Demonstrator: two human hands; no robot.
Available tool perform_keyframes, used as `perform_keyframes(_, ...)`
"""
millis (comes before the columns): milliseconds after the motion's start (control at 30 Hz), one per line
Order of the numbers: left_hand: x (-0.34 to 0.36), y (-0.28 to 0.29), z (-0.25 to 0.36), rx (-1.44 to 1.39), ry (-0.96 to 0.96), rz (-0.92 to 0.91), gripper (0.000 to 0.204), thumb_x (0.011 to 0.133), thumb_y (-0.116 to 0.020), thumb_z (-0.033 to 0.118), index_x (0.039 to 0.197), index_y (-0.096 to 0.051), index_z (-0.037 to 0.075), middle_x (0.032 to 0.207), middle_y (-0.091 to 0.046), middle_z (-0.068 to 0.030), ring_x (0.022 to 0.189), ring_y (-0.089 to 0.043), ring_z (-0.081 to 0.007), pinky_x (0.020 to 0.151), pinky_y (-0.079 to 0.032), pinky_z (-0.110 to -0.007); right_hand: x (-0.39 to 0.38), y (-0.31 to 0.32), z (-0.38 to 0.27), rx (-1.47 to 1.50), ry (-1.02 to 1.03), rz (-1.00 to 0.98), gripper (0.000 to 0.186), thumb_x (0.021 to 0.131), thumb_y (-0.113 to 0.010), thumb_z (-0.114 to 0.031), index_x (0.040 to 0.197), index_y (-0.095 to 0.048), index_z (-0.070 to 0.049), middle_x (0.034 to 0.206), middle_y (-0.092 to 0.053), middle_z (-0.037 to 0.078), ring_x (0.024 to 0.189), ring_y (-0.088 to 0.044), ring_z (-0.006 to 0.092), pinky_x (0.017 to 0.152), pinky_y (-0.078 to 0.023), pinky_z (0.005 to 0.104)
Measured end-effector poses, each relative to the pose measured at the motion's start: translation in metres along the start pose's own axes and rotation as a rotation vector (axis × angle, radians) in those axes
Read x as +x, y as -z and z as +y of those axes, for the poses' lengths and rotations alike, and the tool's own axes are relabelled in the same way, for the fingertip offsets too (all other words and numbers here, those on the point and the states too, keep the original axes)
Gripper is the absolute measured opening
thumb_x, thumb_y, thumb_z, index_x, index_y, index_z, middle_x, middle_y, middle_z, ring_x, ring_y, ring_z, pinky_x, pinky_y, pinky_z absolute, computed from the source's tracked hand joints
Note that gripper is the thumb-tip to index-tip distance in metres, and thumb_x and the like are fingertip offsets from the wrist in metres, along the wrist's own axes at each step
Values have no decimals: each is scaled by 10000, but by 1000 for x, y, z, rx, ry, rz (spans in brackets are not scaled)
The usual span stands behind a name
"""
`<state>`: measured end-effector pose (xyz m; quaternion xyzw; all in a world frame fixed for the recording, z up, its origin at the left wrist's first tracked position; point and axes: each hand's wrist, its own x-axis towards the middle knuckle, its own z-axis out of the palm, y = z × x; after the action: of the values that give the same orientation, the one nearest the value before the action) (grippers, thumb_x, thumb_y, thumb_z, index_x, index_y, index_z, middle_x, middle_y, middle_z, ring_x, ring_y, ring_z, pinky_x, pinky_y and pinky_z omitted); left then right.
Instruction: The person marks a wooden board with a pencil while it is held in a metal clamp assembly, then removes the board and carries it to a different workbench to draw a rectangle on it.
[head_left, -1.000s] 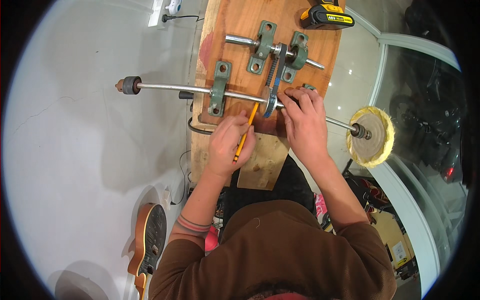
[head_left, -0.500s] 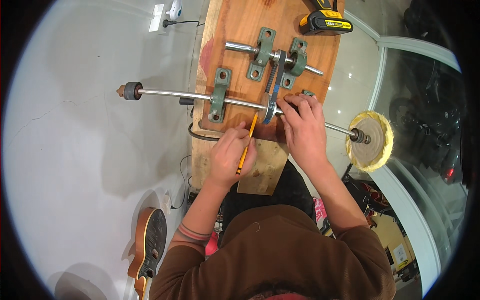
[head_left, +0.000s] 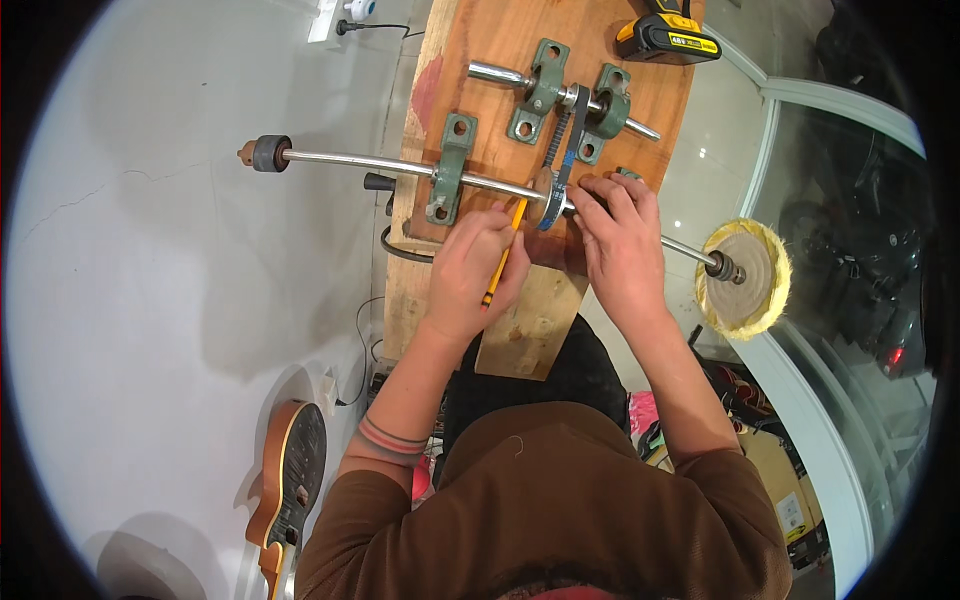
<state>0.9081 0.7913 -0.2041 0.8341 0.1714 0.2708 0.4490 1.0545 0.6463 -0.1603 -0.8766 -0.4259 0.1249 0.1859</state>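
A yellow pencil [head_left: 505, 257] is pinched in my left hand [head_left: 468, 262], its upper end at the long metal shaft [head_left: 365, 162], just left of the pulley [head_left: 543, 187]. My right hand [head_left: 624, 245] is closed over the same shaft to the right of the pulley, fingertips near the toothed belt [head_left: 579, 135]. That hand hides most of a green bearing block [head_left: 628, 172] beneath it. Another green bearing block [head_left: 452, 168] carries the shaft on the left. The belt runs up to a shorter shaft [head_left: 497, 73] held in two green blocks.
A drill chuck [head_left: 268, 154] ends the shaft on the left; a yellow-edged buffing wheel [head_left: 742, 280] is on its right end. The wooden board [head_left: 475, 30] bears a yellow and black power tool [head_left: 668, 38]. A guitar body [head_left: 290, 470] leans at the wall, lower left.
The view has shifted slightly, so the bench and shafts sit a little higher and further right. My left hand and pencil have moved up; the right hand stays on the shaft.
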Motion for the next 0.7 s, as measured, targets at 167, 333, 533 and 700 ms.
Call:
perform_keyframes(167,-2,8,4,-1,-35,-60,259,828,-758,-161,988,-617,-13,949,-709,-189,848,-754,-384,863,-670,-452,-1,-1,2,10,-9,8,339,944,-745,-69,1280,-752,-113,1282,-688,65,1296,-594,371,1194,-467,559)
perform_keyframes(333,-10,12,8,-42,-19,-61,280,810,-739,-174,995,-603,-14,926,-695,-185,832,-747,-393,893,-674,-475,-2,-1,2,-9,-2,7,339,945,-747,-72,1282,-751,-109,1289,-692,62,1287,-597,374,1185,-473,552)
perform_keyframes(533,4,-1,0,-24,-41,4,276,771,-729,-149,861,-520,7,886,-646,-185,803,-686,-420,957,-662,-506,-1,-2,0,18,2,18,326,951,-743,-79,1275,-757,-107,1281,-696,66,1289,-597,375,1173,-481,538)
perform_keyframes(700,-21,21,13,-50,-37,-115,280,800,-729,-171,967,-568,-14,872,-656,-180,764,-707,-380,950,-682,-524,-2,-1,5,8,0,30,323,958,-737,-88,1280,-760,-108,1270,-695,67,1285,-597,376,1182,-474,539)
